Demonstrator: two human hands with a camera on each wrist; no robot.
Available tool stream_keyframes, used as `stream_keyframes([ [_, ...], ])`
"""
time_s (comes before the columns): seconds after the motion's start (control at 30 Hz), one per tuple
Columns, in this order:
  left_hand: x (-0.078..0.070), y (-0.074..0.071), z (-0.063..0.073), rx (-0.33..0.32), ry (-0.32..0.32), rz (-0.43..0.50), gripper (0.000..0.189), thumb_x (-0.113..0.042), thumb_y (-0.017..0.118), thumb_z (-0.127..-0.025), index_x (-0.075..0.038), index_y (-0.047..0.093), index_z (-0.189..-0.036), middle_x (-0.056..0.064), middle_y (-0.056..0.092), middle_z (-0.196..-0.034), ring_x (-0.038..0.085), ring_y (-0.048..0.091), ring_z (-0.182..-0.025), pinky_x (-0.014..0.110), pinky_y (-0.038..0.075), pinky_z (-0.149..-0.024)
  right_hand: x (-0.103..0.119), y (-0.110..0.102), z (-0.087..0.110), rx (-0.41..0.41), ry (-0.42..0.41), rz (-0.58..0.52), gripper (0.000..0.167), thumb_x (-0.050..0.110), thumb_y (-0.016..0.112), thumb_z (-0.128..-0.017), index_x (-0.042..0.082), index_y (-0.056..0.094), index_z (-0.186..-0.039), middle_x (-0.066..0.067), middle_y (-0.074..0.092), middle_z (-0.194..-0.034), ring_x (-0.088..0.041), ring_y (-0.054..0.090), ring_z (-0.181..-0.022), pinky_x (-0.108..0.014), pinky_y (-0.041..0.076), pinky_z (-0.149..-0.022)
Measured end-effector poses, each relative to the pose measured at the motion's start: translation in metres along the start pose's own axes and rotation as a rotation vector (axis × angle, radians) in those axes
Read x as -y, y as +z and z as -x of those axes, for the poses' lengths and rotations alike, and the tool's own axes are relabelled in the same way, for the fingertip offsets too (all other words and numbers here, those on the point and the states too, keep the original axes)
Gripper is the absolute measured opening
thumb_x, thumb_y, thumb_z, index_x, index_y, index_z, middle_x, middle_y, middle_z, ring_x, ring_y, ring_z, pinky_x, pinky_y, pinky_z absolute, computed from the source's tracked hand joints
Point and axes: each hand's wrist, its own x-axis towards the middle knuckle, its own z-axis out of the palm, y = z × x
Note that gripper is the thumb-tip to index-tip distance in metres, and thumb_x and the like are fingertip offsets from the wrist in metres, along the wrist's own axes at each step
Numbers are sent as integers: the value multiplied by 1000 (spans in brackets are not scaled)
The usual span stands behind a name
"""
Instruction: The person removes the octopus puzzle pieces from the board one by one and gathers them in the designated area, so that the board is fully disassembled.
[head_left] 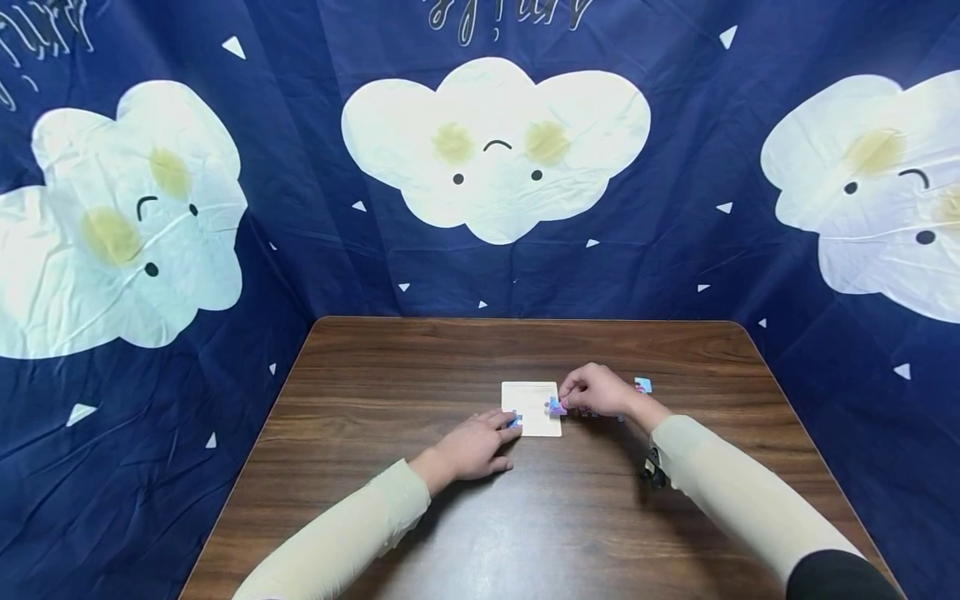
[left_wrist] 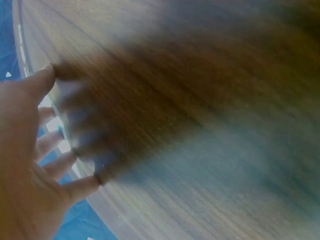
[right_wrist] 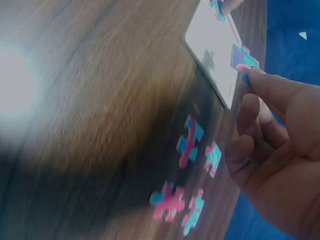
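Observation:
A white square puzzle board (head_left: pixel 536 422) lies on the table. My right hand (head_left: pixel 597 389) pinches a purple and blue jigsaw piece (head_left: pixel 555 407) between thumb and fingertips, above the board's right edge; the right wrist view shows this jigsaw piece (right_wrist: pixel 244 56) tilted over the board (right_wrist: pixel 215 67). At the board's left side, another blue jigsaw piece (head_left: pixel 516 419) lies under or beside the fingertips of my left hand (head_left: pixel 474 446). The left fingers are spread and fairly straight, touching there. In the left wrist view the left hand (left_wrist: pixel 30 165) shows at the edge, mostly hiding the board.
Several loose pink and blue jigsaw pieces (right_wrist: pixel 190 141) lie right of the board, partly hidden by my right hand in the head view. One jigsaw piece (head_left: pixel 643 385) sits farther right. The wooden table (head_left: pixel 420 358) ends at a blue cloth backdrop (head_left: pixel 300 250) with clouds.

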Motion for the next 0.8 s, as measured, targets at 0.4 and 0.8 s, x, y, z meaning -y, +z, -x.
stream_keyframes([
  [0.4,-1,0,1,-9,-4,11,65,-48,64,-99,-17,49,-154,9,42,-162,32,42,-148,56,43,-114,-27,-25,28,-17,43,-31,4,11,76,-91,7,78,-92,-1,73,-76,-8,60,-62,-25,50,-57],
  [0.8,0,-1,-1,-9,1,-1,66,-49,63,-99,-16,49,-154,9,42,-162,32,42,-147,56,43,-114,-49,-32,57,28,99,-93,4,2,72,-89,2,76,-91,-7,73,-76,-15,67,-67,-30,57,-63],
])
